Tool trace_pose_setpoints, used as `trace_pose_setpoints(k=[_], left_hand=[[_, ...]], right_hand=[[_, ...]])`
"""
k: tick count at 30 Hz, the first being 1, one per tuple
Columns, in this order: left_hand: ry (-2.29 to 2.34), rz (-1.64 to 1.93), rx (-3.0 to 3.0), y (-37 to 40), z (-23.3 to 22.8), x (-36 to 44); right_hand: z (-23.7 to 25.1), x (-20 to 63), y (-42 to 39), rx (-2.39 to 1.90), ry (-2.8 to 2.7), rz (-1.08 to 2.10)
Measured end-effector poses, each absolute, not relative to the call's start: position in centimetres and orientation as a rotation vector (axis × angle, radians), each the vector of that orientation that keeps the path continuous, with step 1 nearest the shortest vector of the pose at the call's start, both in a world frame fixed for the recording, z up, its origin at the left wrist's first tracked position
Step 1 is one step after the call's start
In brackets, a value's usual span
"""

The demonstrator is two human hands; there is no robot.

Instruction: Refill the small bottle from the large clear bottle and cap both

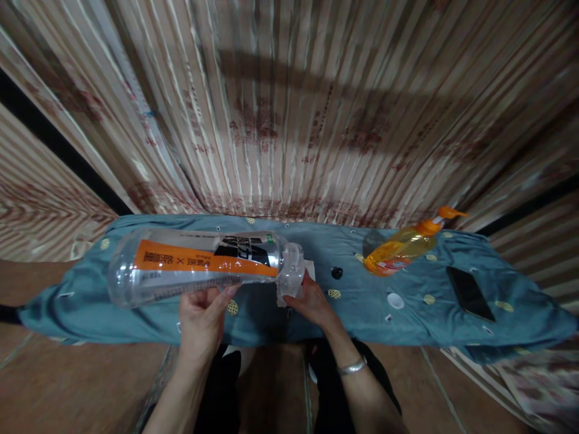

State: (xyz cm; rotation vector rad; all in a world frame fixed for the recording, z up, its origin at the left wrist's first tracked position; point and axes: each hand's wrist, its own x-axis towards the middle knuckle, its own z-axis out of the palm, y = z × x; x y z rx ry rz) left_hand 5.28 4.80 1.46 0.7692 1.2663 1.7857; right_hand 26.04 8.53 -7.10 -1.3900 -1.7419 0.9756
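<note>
Over a narrow surface draped in a teal cloth point(253, 325), the person held a large clear plastic bottle point(199, 265) on its side, base to the person's left, neck to the right. Bottle looked empty; orange and black label wrapped the middle, printed text too small to read. Left hand point(201, 319) cupped the bottle from below around mid-body, fingers curled up against the label's lower edge, a closed supporting hold. Right hand point(312, 301) sat at the neck end, fingers pinched around the mouth area; whether they gripped a cap or only the neck could not be told, the clear plastic hid it. A silver bracelet point(351, 366) circled the right wrist.

On the cloth, right of the hands: a small black cap point(337, 272) lying alone, just beside the right hand. Further right, an orange pump bottle point(402, 246) lay tilted, nozzle pointing right. A white round disc point(395, 301) sat below it, apart from both. Near the right end, a dark phone point(470, 293) lay flat, screen up. Behind everything hung a striped backdrop point(289, 108) with faded red print. Brown floor point(67, 386) showed below the cloth.
</note>
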Motion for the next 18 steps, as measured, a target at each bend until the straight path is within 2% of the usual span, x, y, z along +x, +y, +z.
trace_pose_setpoints(k=[18], left_hand=[[1.165,1.809,0.808,5.1,2.44,5.6]], right_hand=[[-6.96,26.06,8.69,-1.366,-1.764,0.976]])
